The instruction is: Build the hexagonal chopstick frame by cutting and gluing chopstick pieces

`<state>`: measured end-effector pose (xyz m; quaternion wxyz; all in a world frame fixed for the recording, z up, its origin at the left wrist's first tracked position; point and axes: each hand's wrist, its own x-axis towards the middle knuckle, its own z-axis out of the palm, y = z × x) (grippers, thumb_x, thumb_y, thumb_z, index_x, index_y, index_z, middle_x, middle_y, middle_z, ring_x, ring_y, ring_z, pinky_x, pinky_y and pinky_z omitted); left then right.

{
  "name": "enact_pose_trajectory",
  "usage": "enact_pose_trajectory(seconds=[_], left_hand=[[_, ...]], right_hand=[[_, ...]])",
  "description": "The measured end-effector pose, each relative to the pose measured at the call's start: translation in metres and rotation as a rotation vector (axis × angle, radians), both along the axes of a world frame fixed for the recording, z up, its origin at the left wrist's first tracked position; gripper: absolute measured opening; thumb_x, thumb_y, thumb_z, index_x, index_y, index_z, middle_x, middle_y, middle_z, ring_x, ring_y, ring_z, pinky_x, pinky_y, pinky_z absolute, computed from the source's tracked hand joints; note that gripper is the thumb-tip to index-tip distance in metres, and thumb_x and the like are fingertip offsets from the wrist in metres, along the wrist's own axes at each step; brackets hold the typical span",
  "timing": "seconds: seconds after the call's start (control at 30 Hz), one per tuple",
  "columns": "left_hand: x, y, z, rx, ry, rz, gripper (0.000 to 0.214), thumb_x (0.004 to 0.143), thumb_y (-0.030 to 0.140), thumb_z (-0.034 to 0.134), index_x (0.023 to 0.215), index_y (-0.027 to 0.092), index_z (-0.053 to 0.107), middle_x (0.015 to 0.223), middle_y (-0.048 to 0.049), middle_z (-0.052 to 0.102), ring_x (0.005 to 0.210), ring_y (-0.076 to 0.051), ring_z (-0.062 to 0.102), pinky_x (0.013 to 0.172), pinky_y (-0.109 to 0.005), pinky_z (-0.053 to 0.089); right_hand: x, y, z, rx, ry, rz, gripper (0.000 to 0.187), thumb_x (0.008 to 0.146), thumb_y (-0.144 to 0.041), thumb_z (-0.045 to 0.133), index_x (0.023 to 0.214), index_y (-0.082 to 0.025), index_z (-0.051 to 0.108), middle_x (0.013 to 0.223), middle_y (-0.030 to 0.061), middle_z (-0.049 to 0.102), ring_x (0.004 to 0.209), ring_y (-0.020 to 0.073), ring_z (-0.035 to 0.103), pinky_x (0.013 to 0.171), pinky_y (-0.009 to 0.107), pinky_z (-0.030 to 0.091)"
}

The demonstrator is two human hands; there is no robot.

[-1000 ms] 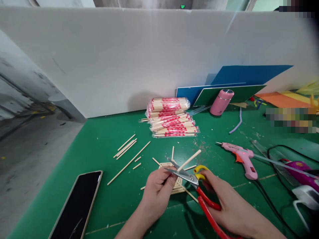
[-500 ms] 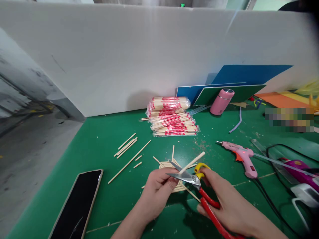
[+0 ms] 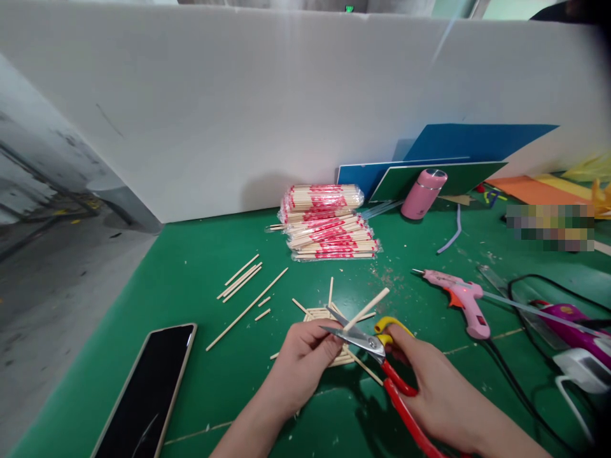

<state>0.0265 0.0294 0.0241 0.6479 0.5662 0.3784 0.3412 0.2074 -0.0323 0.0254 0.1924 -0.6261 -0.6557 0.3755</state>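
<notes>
Pinched in my left hand is a pale wooden stick, slanting up to the right. My right hand grips scissors with red and yellow handles. The parted blades lie across the stick, close to my left fingertips. Beneath both hands, partly hidden, is a frame of wooden sticks with several ends poking outward. Left of it are a long loose stick, two short pieces and a small group of medium sticks.
Plastic-wrapped stick bundles lie at the back, beside a pink bottle. A pink glue gun with a cord is at right. A phone lies front left. A white panel stands behind the green table.
The stick's free end has dipped slightly and shifted a little left. Both hands stay nearly in place, with the scissor blades still across the stick.
</notes>
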Motion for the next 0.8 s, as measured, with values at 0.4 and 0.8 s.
enact_pose_trajectory(seconds=[0.4,0.8], left_hand=[[-0.001,-0.007,-0.002,0.431,0.181,0.072,0.019,0.078,0.014,0.044,0.072,0.016,0.062,0.068,-0.0009,0.058,0.065,-0.012,0.053,0.062,-0.02,0.04],[-0.002,-0.003,-0.005,-0.25,-0.189,-0.105,0.026,0.068,0.037,0.063,0.069,0.011,0.065,0.051,0.0032,0.04,0.046,-0.005,0.027,0.043,-0.02,0.016]], right_hand=[[0.002,-0.003,0.001,-0.019,-0.021,-0.028,0.04,0.07,-0.034,0.057,0.104,-0.024,0.039,0.096,0.0014,0.055,0.082,0.0163,0.053,0.072,0.026,0.042],[0.006,-0.002,0.008,-0.046,-0.045,0.018,0.024,0.069,-0.036,0.056,0.085,-0.022,0.044,0.08,0.0003,0.058,0.066,0.0147,0.053,0.059,0.024,0.041]])
